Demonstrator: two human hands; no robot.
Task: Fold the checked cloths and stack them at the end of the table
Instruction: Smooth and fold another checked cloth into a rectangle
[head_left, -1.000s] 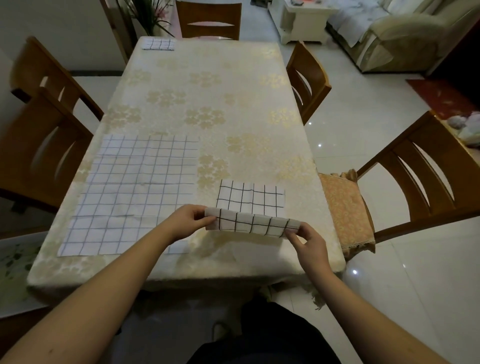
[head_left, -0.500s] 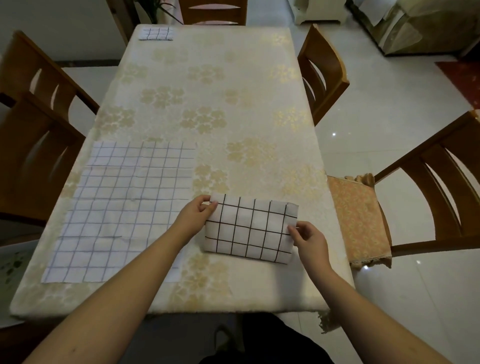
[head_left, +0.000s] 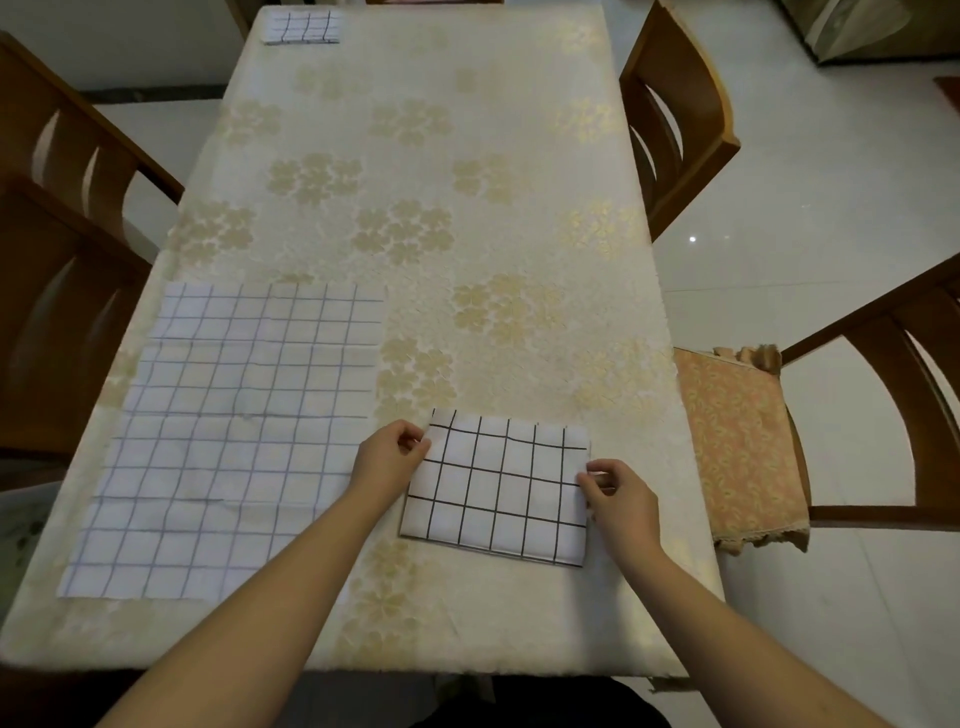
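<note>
A white cloth with dark checks (head_left: 498, 488), folded into a small rectangle, lies flat near the table's front right. My left hand (head_left: 387, 460) pinches its left edge near the far corner. My right hand (head_left: 618, 496) pinches its right edge at mid height. To the left, a larger pale checked cloth (head_left: 228, 436) lies spread flat and unfolded. At the far left end of the table sits a small folded checked cloth (head_left: 301, 27).
The table (head_left: 415, 182) wears a cream cloth with gold flowers. Wooden chairs stand at the left (head_left: 57, 270), at the far right (head_left: 675, 119) and at the near right (head_left: 893, 395), the last with an orange cushion (head_left: 737, 441).
The near half of the dark-checked cloth was lifted and folded away from me onto the far half. It now lies flat as a smaller rectangle, both hands still on its side edges.
</note>
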